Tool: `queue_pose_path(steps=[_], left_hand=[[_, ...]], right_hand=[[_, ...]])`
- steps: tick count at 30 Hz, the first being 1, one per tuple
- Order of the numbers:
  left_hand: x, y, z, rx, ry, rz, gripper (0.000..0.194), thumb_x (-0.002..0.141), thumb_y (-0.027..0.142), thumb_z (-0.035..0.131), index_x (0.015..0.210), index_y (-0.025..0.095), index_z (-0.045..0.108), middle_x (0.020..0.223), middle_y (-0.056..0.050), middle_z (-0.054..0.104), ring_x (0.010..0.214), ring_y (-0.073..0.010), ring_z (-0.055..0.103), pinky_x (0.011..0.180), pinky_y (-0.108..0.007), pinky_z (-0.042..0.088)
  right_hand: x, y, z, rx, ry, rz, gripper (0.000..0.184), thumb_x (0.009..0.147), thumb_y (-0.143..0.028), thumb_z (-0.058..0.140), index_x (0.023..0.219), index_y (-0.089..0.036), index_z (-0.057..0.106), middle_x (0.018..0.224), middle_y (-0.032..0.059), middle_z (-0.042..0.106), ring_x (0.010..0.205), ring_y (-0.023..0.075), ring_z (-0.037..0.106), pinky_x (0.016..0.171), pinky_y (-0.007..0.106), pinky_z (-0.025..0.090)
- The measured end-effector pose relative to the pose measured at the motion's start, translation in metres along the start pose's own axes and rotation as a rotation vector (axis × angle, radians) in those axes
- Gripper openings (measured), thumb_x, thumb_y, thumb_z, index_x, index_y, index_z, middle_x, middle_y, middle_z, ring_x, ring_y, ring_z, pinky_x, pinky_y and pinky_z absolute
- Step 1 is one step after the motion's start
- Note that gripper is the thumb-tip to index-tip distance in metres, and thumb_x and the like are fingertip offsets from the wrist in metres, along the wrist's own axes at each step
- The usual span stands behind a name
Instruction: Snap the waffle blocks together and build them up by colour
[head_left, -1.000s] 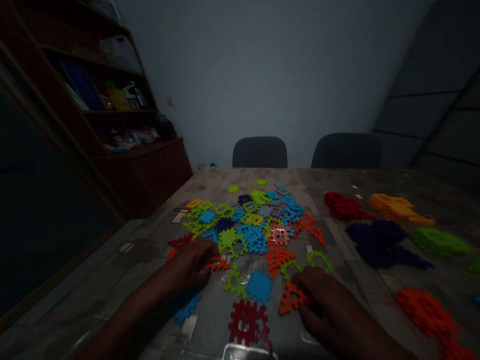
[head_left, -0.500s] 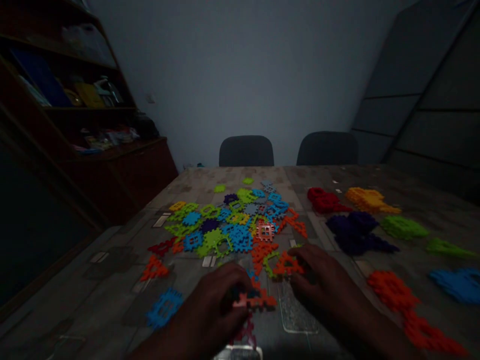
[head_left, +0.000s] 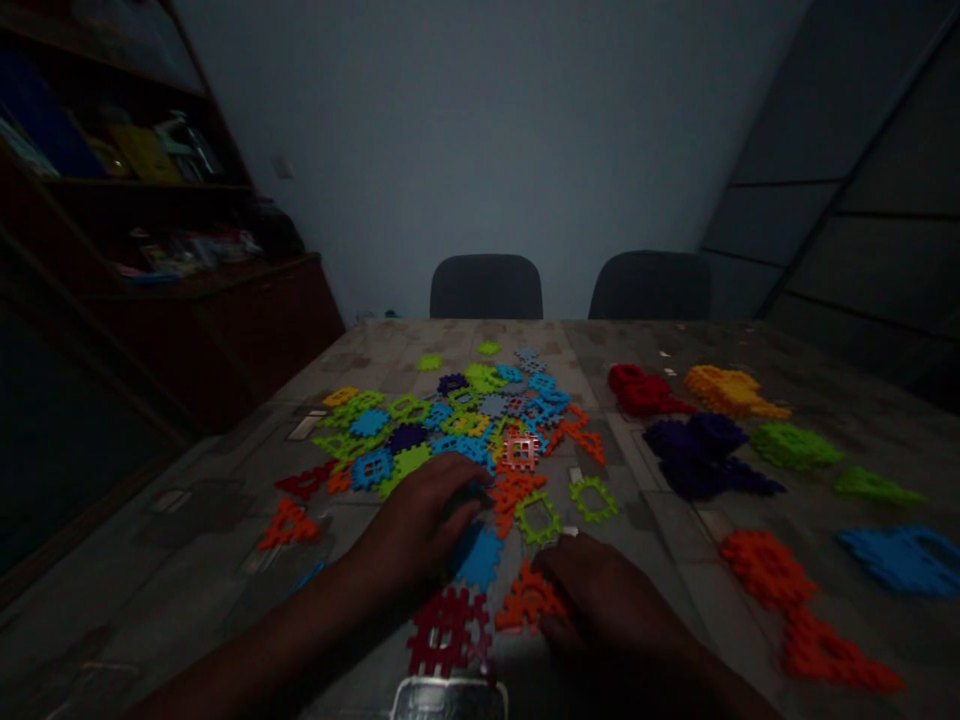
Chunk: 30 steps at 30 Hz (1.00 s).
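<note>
My right hand [head_left: 600,595] is closed on an orange triangular interlocking piece [head_left: 531,598], low over the near part of the table. To its left, my left hand [head_left: 420,510] reaches over the near edge of the pile, thumb and fingers apart. Its fingertips are beside several orange pieces [head_left: 516,492], and I see nothing held in it. Below that hand lie a blue piece [head_left: 480,558] and dark red square pieces [head_left: 442,632]. Two green frame-shaped pieces, one of them a green frame [head_left: 538,518], lie beyond my right hand.
A mixed pile of toothed plastic pieces [head_left: 409,437] spreads across the middle of the table [head_left: 225,560]. Sorted stacks stand at right: red [head_left: 641,388], yellow [head_left: 727,388], purple [head_left: 697,450], green [head_left: 795,445], blue [head_left: 904,555] and orange [head_left: 769,568]. Two chairs stand behind.
My left hand has let go of an orange piece and moved forward to the pile. My right hand has drawn back toward me with the orange triangle, uncovering a green frame.
</note>
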<state>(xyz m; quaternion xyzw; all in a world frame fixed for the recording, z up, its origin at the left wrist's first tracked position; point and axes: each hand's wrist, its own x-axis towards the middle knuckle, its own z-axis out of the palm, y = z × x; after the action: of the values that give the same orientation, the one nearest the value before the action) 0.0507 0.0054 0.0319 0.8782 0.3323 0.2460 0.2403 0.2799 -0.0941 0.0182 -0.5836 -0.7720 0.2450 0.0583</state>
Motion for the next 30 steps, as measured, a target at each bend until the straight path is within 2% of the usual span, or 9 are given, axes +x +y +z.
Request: queue_pose_path(steps=[3, 6, 11, 14, 19, 25, 28, 30], left_hand=[[0.016, -0.004, 0.005, 0.027, 0.004, 0.012, 0.019, 0.095, 0.019, 0.053, 0.110, 0.019, 0.065, 0.113, -0.010, 0.070, 0.108, -0.0255, 0.063, 0.095, -0.041, 0.048], [0.024, -0.005, 0.014, 0.046, -0.021, -0.002, 0.020, 0.092, 0.016, 0.058, 0.111, 0.018, 0.065, 0.114, -0.009, 0.070, 0.110, -0.0252, 0.063, 0.097, -0.041, 0.048], [0.026, -0.006, 0.027, 0.092, -0.058, -0.057, 0.044, 0.086, 0.019, 0.072, 0.128, 0.018, 0.059, 0.122, -0.011, 0.068, 0.111, -0.0280, 0.062, 0.096, -0.043, 0.049], [0.029, -0.006, 0.033, 0.136, -0.065, -0.063, 0.053, 0.083, 0.022, 0.077, 0.132, 0.016, 0.058, 0.124, -0.013, 0.066, 0.113, -0.0303, 0.060, 0.098, -0.046, 0.047], [0.036, -0.003, 0.042, 0.198, -0.088, -0.051, 0.042, 0.083, 0.019, 0.073, 0.124, 0.019, 0.063, 0.110, -0.010, 0.069, 0.103, -0.0299, 0.062, 0.090, -0.045, 0.049], [0.034, -0.005, 0.042, 0.211, -0.102, -0.062, 0.043, 0.085, 0.008, 0.064, 0.126, 0.023, 0.059, 0.117, -0.007, 0.068, 0.107, -0.0249, 0.062, 0.094, -0.041, 0.048], [0.032, -0.005, 0.040, 0.229, -0.115, -0.057, 0.025, 0.087, 0.013, 0.064, 0.111, 0.020, 0.064, 0.108, -0.008, 0.067, 0.101, -0.0260, 0.062, 0.088, -0.039, 0.050], [0.032, -0.004, 0.039, 0.244, -0.111, -0.060, 0.019, 0.090, 0.018, 0.064, 0.109, 0.018, 0.065, 0.106, -0.010, 0.066, 0.099, -0.0279, 0.062, 0.086, -0.040, 0.050]], right_hand=[[0.001, -0.002, 0.006, -0.033, -0.011, 0.014, 0.038, 0.078, -0.019, 0.070, 0.115, -0.021, 0.066, 0.115, 0.0110, 0.069, 0.107, 0.0312, 0.061, 0.089, 0.041, 0.044], [-0.001, 0.000, 0.007, -0.044, 0.043, 0.004, 0.034, 0.078, -0.018, 0.071, 0.111, -0.021, 0.066, 0.113, 0.0092, 0.070, 0.107, 0.0307, 0.062, 0.087, 0.039, 0.042], [-0.005, 0.005, 0.008, -0.085, 0.113, -0.062, 0.029, 0.076, -0.016, 0.073, 0.103, -0.022, 0.065, 0.103, 0.0059, 0.071, 0.095, 0.0266, 0.065, 0.077, 0.033, 0.040], [-0.008, 0.007, 0.010, -0.113, 0.172, -0.099, 0.025, 0.077, -0.016, 0.071, 0.101, -0.022, 0.065, 0.099, 0.0049, 0.071, 0.091, 0.0251, 0.065, 0.075, 0.032, 0.039], [-0.012, 0.008, 0.008, -0.169, 0.146, -0.073, 0.024, 0.077, -0.021, 0.073, 0.099, -0.022, 0.064, 0.096, 0.0046, 0.071, 0.085, 0.0241, 0.064, 0.069, 0.031, 0.037], [-0.009, 0.012, -0.010, -0.109, 0.040, 0.046, 0.024, 0.082, -0.026, 0.071, 0.106, -0.022, 0.066, 0.107, 0.0069, 0.072, 0.094, 0.0252, 0.065, 0.074, 0.032, 0.038], [-0.008, 0.010, -0.014, -0.108, -0.020, 0.060, 0.031, 0.080, -0.029, 0.075, 0.108, -0.023, 0.067, 0.109, 0.0075, 0.072, 0.098, 0.0268, 0.065, 0.076, 0.033, 0.039], [-0.008, 0.006, -0.013, -0.136, -0.034, 0.024, 0.036, 0.077, -0.031, 0.078, 0.110, -0.022, 0.067, 0.110, 0.0081, 0.072, 0.099, 0.0283, 0.065, 0.077, 0.033, 0.040]])
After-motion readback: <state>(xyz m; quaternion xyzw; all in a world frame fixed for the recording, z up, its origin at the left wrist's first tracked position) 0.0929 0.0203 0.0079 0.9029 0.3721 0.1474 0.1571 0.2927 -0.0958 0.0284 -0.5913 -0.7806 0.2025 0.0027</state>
